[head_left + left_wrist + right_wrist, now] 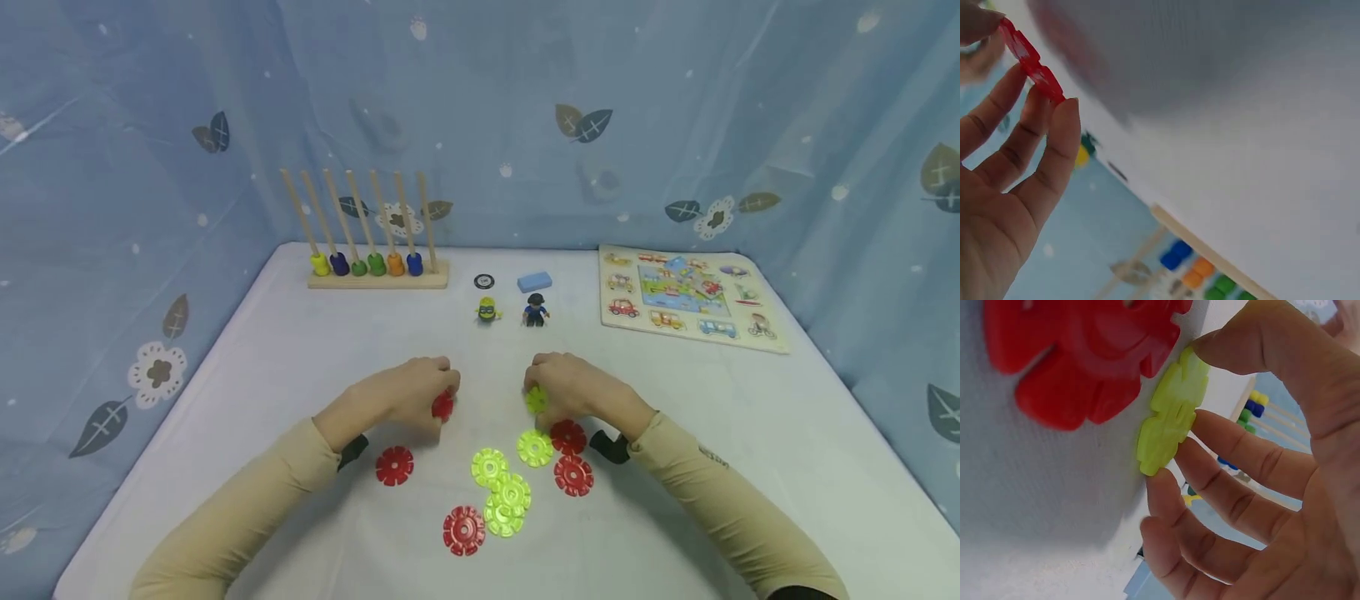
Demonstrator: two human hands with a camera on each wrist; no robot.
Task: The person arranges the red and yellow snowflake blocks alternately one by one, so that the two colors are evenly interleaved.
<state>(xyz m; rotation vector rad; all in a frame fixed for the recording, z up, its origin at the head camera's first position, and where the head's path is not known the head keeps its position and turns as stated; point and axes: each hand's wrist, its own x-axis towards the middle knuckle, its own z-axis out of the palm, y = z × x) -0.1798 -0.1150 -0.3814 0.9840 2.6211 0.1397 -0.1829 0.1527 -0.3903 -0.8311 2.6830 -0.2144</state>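
With left hand (pixel 412 390), pinching a red notched plastic disc (pixel 442 407), grip part-open; at three o'clock from there, with right hand (pixel 573 386), likewise pinching a lime-green notched plastic disc (pixel 536 400)!

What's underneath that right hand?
The right hand pinches a yellow-green disc, partly covered by the hand. In the head view, two red discs show beside it; whatever lies directly beneath the palm is hidden there.

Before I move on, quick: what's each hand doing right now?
Left hand: closed, holding a red notched disc by its edges.
Right hand: closed, holding a yellow-green notched disc by its edges.
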